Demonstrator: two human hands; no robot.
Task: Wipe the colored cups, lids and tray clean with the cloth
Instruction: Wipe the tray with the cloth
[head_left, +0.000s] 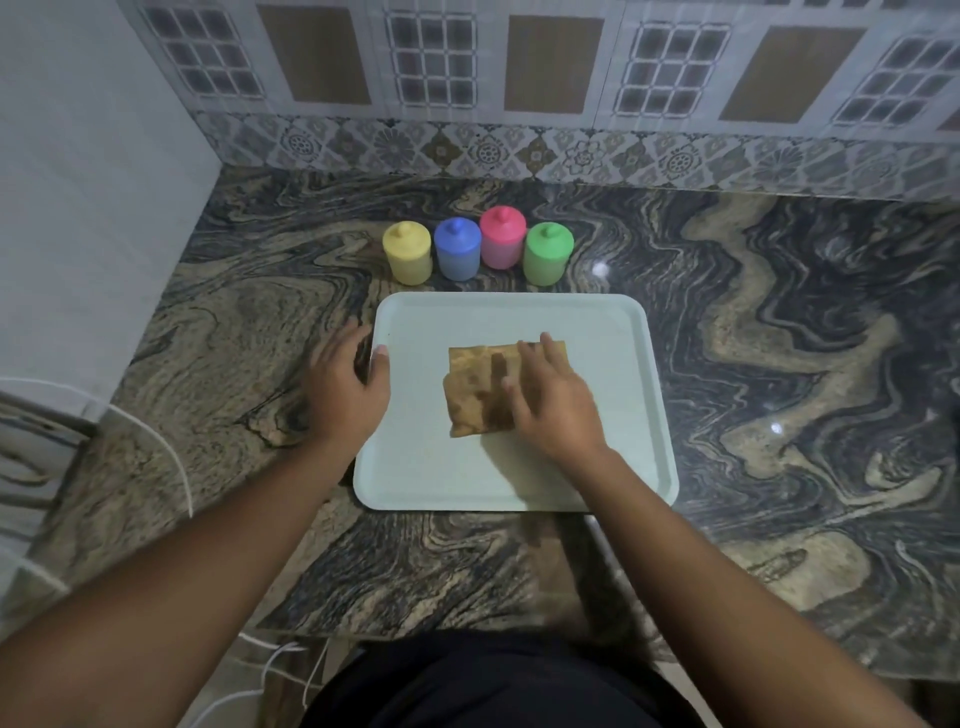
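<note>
A pale tray (597, 325) lies flat on the marbled stone counter (779, 364), in the middle of the scene and close to the person. It holds one thing: a folded brown cloth (475, 389), lying a little right of the tray's centre and touching its floor.

The right hand (556, 405) rests flat on the right part of the cloth, its fingers straight, slightly spread and pressing down. The left hand (345, 387) grips the tray's left rim, with the thumb laid over the rim onto the inner side and the fingers curled round the outer edge against the counter.

Just beyond the tray's far edge four small cups stand upright on the counter in a close row. From left to right they are the yellow cup (408, 257), blue cup (457, 252), pink cup (502, 241) and green cup (547, 257), the pink one set slightly farther back. All wear their knobbed lids (548, 236) of matching colour, so whatever is inside cannot be seen.

Behind them rises a patterned tiled wall (519, 150). A white cable (179, 467) hangs at the counter's left edge.
</note>
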